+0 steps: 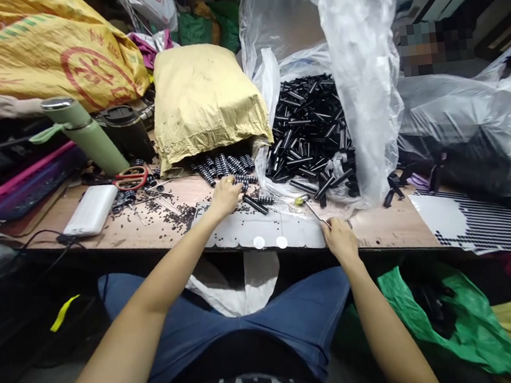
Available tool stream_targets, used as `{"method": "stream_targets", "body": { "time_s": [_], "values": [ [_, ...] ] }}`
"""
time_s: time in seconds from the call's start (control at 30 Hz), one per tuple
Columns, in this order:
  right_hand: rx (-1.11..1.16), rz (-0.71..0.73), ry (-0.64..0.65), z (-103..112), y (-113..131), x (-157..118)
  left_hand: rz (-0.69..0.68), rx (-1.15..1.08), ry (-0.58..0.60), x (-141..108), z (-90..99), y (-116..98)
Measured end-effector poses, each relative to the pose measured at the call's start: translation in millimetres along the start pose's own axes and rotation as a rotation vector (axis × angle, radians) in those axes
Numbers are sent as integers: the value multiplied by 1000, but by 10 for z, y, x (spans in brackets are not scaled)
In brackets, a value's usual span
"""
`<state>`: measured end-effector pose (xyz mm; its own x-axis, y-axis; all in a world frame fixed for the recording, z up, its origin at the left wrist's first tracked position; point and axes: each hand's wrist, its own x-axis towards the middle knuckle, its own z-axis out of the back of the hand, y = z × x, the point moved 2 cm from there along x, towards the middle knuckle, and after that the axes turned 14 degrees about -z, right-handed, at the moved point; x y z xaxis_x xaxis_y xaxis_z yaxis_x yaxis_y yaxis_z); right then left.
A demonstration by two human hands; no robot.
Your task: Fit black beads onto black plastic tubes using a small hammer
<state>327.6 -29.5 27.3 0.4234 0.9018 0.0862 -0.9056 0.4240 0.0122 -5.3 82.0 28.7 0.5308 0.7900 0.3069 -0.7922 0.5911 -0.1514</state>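
Note:
My left hand (pixel 226 196) is at the mouth of a yellow bag (pixel 208 98), fingers curled against several ridged black rods (pixel 221 164); what they pinch, if anything, is hidden. Just right of it lie a smooth black tube (pixel 255 204) and a ridged black piece (pixel 266 201). Near the table's front edge, my right hand (pixel 341 240) is closed on a thin metal rod tool (pixel 316 212) with a yellow-green piece (pixel 301 200) at its far end. Beyond it, a clear plastic bag (pixel 366 111) stands open, heaped with black tubes (pixel 303 124).
A grey work sheet (pixel 236 227) lies before me, with small black bits (pixel 165 211) scattered to its left. Red-handled scissors (pixel 131 178), a white box-like object (pixel 90 210) and a green bottle (pixel 85 134) stand or lie left. A sheet with black strips (pixel 484 221) is at right.

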Motion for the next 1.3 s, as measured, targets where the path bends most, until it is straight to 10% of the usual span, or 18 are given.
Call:
{"method": "stream_targets", "body": {
  "time_s": [0.27,0.5,0.67,0.8,0.97,1.17,1.3],
  "values": [
    [-7,182,-24,176,739,825,-49,31,140,270,-230,136],
    [82,118,15,115,988,844,288,-769,-369,-268,-55,-107],
    [215,31,111,236,1085,818,498,-1344,-489,-553,11,-492],
    [440,102,207,304,1283,463,599,-1432,-492,-593,81,-639],
    [1149,392,842,166,1559,-488,588,-1417,-476,-572,201,-725],
    [779,794,330,433,1470,-678,627,-1480,-287,-716,235,-770],
    [674,865,237,474,1426,-595,527,-1593,-334,-741,269,-794]
  ]
}}
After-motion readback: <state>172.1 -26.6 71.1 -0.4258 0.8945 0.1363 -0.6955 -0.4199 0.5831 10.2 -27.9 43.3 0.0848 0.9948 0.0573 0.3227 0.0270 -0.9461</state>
